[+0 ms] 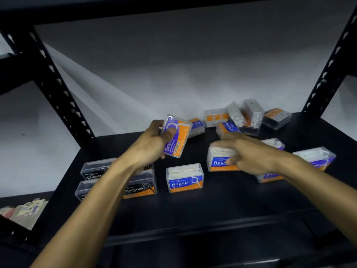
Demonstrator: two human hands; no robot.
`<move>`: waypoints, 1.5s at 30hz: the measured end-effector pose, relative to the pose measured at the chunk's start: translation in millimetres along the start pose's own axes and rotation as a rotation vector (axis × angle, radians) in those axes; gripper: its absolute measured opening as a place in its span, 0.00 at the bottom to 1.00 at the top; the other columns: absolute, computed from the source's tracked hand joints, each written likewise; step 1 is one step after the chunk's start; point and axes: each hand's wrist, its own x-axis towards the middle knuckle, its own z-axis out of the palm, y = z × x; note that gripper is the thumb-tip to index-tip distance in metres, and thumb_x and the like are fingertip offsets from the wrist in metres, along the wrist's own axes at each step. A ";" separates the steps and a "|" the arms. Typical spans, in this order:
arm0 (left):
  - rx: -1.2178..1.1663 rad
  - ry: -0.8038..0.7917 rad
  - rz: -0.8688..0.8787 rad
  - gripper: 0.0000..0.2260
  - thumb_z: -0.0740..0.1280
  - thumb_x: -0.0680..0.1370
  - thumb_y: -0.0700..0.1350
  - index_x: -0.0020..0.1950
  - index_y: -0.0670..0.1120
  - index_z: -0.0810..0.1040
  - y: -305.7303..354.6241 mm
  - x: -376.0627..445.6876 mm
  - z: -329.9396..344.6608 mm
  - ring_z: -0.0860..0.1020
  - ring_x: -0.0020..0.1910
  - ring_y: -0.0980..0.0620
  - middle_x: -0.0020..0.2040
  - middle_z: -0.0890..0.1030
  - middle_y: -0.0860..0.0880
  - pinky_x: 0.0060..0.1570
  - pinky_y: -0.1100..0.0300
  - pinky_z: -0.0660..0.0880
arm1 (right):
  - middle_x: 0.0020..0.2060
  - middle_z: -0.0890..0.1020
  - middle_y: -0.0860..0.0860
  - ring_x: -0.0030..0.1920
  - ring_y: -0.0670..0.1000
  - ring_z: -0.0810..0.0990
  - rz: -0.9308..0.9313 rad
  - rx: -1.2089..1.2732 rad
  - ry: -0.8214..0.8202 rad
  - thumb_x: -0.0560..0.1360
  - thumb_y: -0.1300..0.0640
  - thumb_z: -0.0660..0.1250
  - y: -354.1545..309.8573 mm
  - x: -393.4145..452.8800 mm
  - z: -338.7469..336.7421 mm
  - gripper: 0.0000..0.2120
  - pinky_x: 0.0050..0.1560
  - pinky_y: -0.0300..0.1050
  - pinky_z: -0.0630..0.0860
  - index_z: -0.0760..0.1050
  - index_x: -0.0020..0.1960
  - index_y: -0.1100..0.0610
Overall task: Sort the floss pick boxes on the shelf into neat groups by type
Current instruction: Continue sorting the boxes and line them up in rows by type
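Note:
My left hand (154, 141) grips a purple-and-orange "Smooth" floss box (178, 135), lifted above the black shelf (193, 209). Fingers on top and thumb on the front label, my right hand (243, 151) grips a blue "Round" box (218, 161) that stands on the shelf. Just left of it and nearer to me stands another Round box (184, 177). Black "Charcoal" boxes (141, 187) stand at the front left, partly behind my left forearm. Smooth boxes (316, 157) lie on the right.
A loose pile of mixed boxes (243, 117) lies at the back right against the pale wall. Black perforated uprights (48, 78) frame both sides of the shelf. Small packets (27, 211) sit on a lower level at the far left.

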 end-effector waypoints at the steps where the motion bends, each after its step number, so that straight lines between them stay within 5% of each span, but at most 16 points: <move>1: 0.003 -0.001 -0.001 0.16 0.60 0.82 0.55 0.65 0.48 0.69 0.2 -0.2 0.2 0.80 0.40 0.47 0.48 0.82 0.48 0.39 0.54 0.75 | 0.62 0.71 0.53 0.67 0.53 0.65 -0.001 -0.006 -0.019 0.72 0.60 0.67 0.5 0.1 3.7 0.21 0.63 0.55 0.67 0.71 0.62 0.45; 8: 0.035 -0.007 -0.020 0.14 0.61 0.82 0.53 0.65 0.49 0.69 1.2 -0.8 2.7 0.82 0.48 0.40 0.50 0.82 0.48 0.47 0.47 0.79 | 0.58 0.71 0.42 0.62 0.45 0.67 -0.003 -0.017 -0.048 0.74 0.57 0.66 -0.2 1.6 21.0 0.28 0.61 0.48 0.68 0.65 0.70 0.40; 32: 0.038 -0.043 -0.032 0.20 0.65 0.80 0.47 0.71 0.50 0.64 7.8 8.4 11.6 0.83 0.47 0.47 0.57 0.79 0.48 0.52 0.44 0.80 | 0.64 0.68 0.42 0.66 0.44 0.65 -0.022 -0.013 -0.077 0.73 0.53 0.70 5.9 -3.2 16.3 0.36 0.66 0.45 0.66 0.56 0.75 0.41; 35: -0.006 -0.011 0.002 0.21 0.67 0.79 0.45 0.70 0.49 0.66 24.4 13.7 20.8 0.84 0.46 0.49 0.58 0.79 0.50 0.51 0.47 0.81 | 0.67 0.67 0.42 0.68 0.42 0.63 0.001 0.112 0.053 0.72 0.49 0.71 19.5 -17.9 0.7 0.33 0.69 0.42 0.62 0.61 0.73 0.42; 41: -0.111 -0.025 0.085 0.16 0.71 0.76 0.43 0.62 0.44 0.73 65.1 37.9 68.0 0.85 0.40 0.49 0.54 0.80 0.49 0.39 0.57 0.82 | 0.63 0.71 0.48 0.68 0.49 0.65 0.203 0.183 0.679 0.77 0.52 0.65 68.6 -70.0 -0.5 0.18 0.66 0.43 0.60 0.73 0.66 0.50; 43: -0.102 -0.053 0.111 0.16 0.73 0.75 0.42 0.60 0.43 0.74 75.6 49.7 91.3 0.84 0.40 0.48 0.54 0.80 0.47 0.33 0.60 0.80 | 0.66 0.70 0.50 0.68 0.50 0.63 0.345 0.137 0.752 0.78 0.48 0.59 87.2 -85.9 8.6 0.19 0.65 0.44 0.59 0.72 0.67 0.53; 45: -0.075 -0.082 0.173 0.16 0.75 0.73 0.43 0.58 0.45 0.76 85.3 61.2 116.1 0.83 0.44 0.48 0.53 0.80 0.47 0.39 0.54 0.81 | 0.67 0.68 0.52 0.69 0.51 0.62 0.457 0.099 0.793 0.76 0.46 0.56 102.8 -98.6 18.7 0.24 0.67 0.46 0.61 0.70 0.68 0.54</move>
